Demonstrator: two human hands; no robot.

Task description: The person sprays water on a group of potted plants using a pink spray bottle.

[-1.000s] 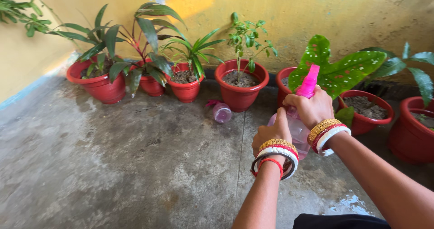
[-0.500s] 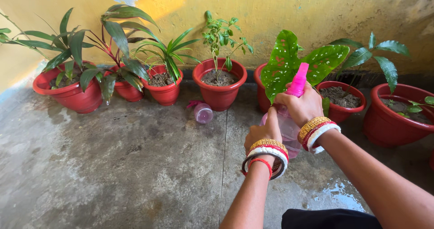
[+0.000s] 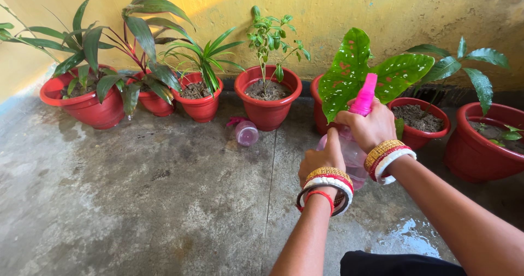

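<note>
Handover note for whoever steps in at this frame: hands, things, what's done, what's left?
Left hand: wrapped around the clear body of the spray bottle.
Right hand: gripping the bottle's neck under the pink spray head.
Bottle is held in front of the spotted-leaf plant in its red pot. A second small bottle lies on the concrete floor.
Done: wet patch on the floor near the person.
Left: no spray visible now.

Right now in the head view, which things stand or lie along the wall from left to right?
Wide red pot with long green leaves → small pot with reddish leaves → pot with grassy plant → pink bottle lying on the floor → pot with thin upright plant → pot with bare soil → rightmost red pot.
</note>
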